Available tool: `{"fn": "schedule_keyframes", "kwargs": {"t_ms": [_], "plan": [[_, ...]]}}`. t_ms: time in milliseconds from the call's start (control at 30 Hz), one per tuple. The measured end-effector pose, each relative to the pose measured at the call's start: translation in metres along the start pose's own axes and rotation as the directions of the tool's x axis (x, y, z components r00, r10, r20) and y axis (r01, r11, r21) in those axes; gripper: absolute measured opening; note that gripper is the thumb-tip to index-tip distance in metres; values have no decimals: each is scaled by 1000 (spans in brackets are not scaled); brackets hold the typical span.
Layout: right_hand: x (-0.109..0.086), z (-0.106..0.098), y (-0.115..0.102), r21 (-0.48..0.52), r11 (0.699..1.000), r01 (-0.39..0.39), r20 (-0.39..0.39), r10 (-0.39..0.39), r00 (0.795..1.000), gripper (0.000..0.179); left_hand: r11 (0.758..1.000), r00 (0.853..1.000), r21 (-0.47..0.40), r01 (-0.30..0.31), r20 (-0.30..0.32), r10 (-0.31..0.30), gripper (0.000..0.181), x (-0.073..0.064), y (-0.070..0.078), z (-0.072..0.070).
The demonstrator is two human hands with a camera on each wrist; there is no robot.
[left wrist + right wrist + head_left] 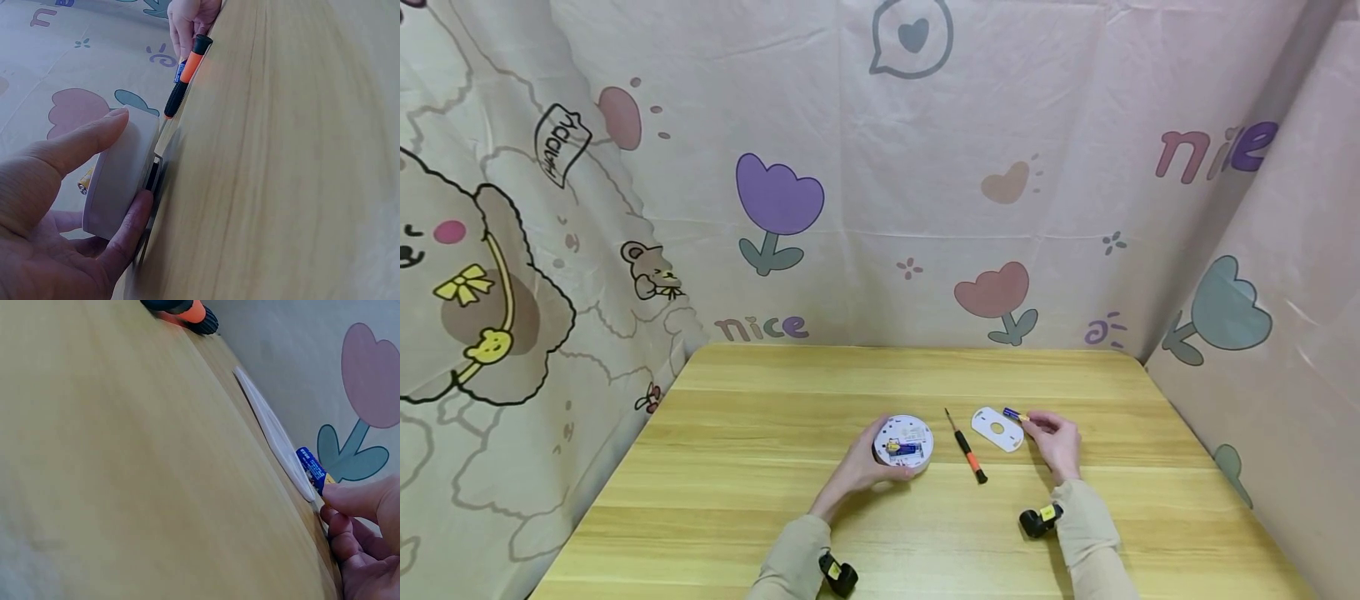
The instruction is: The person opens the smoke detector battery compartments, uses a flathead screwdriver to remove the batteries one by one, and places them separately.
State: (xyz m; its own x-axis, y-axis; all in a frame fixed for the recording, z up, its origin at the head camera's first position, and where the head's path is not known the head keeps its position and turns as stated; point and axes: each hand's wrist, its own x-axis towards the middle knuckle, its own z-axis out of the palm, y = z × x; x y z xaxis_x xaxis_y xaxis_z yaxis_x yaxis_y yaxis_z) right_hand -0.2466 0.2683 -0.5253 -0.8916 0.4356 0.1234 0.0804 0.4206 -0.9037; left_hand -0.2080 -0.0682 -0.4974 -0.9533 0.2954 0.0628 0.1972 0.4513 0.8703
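My left hand (867, 462) grips a round white battery-powered device (925, 457) by its rim, thumb on one side and fingers round the other. Its printed face is up, and a blue-and-yellow battery (908, 449) shows at its compartment. In the left wrist view the yellow end of that battery (85, 181) juts past the device's face. My right hand (1057, 442) pinches another blue-and-yellow battery (314, 467) by its yellow end, between thumb and fingers. This battery overlaps the edge of a flat white plate (981, 419) with a round centre hole.
A screwdriver (968, 455) with a black-and-orange handle lies between the device and the plate, its tip pointing away. The wooden table (760, 392) ends at a patterned curtain (865, 183) at the back, with more curtain on both sides.
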Motion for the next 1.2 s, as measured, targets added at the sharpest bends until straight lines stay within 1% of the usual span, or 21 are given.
{"fn": "schedule_keyframes", "kwargs": {"t_ms": [200, 367, 500, 700, 1067, 1200], "plan": [[-1, -1, 0, -48, 999, 11, 15, -11, 1000, 23, 1000, 1000, -4, -12, -4, 12, 103, -2, 1, -1], [-2, -2, 0, -79, 996, 27, 12, -26, 1000, 21, 1000, 1000, -2, -8, -2, 8, 103, -2, 2, -1], [0, -2, 1, -86, 996, 27, 15, -26, 1000, 20, 1000, 1000, -5, -4, -2, 4, 102, -1, 2, -1], [0, -2, 2, -95, 995, 30, 16, -29, 999, 21, 999, 1000, -39, 11, 1, -11, 103, -1, 1, 0], [-3, -2, 3, -50, 998, 29, 48, -26, 999, 26, 999, 1000, -35, 21, 6, -20, 104, -1, 1, -1], [-6, -2, 2, -16, 1000, 26, 50, -25, 998, 25, 999, 1000, -27, 19, 6, -19, 104, -1, 2, -1]]}}
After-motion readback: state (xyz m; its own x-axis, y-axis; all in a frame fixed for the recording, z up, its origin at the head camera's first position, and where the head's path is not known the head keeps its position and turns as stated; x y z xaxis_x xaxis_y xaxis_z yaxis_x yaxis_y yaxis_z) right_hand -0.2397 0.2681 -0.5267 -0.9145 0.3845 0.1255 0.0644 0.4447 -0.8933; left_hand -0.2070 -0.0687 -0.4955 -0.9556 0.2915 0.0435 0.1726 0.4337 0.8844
